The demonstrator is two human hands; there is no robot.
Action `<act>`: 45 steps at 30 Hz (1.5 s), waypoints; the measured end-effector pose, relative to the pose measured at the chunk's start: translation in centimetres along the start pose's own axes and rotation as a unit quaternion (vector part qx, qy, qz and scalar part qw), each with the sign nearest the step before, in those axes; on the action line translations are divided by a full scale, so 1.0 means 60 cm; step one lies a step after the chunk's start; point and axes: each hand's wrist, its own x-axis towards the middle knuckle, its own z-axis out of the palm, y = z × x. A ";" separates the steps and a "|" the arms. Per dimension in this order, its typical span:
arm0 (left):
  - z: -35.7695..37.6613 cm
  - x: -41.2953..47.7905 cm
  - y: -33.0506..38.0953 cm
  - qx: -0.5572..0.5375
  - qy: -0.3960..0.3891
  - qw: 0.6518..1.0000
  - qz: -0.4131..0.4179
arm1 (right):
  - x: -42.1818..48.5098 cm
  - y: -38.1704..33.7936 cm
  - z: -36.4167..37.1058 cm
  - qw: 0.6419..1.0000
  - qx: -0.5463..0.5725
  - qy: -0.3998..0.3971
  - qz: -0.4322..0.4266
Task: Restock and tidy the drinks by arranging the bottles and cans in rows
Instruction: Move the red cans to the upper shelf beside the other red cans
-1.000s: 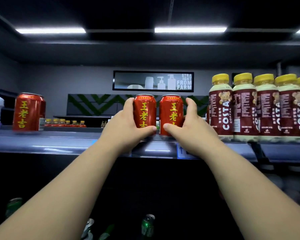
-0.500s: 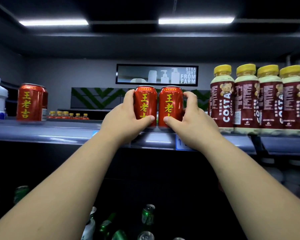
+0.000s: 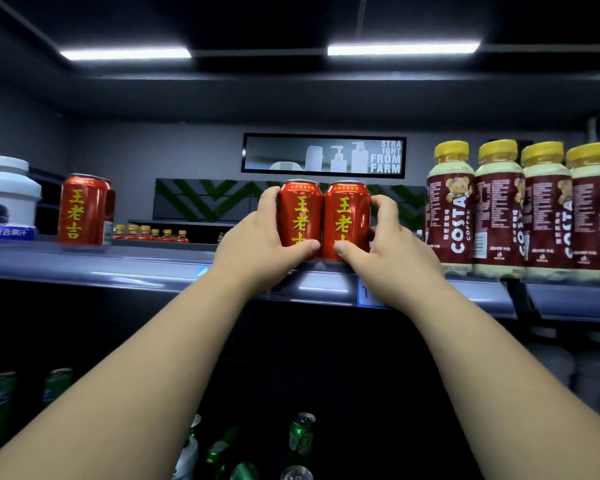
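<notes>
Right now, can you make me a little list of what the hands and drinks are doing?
left hand: grip on the left red can
right hand: grip on the right red can
the two cans: upright, touching side by side on the shelf
lone red can: far left
Costa coffee bottles: row at right
green cans: below
</notes>
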 end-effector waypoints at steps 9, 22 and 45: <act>-0.014 -0.007 -0.023 0.025 -0.004 0.999 0.029 | -0.015 -0.035 -0.002 0.999 0.004 0.038 0.012; -0.256 -0.054 -0.389 0.153 0.077 0.980 0.098 | -0.047 -0.365 0.179 0.983 0.082 0.104 -0.129; -0.284 0.008 -0.481 -0.073 -0.082 0.994 -0.016 | 0.044 -0.519 0.308 1.000 0.012 -0.018 0.012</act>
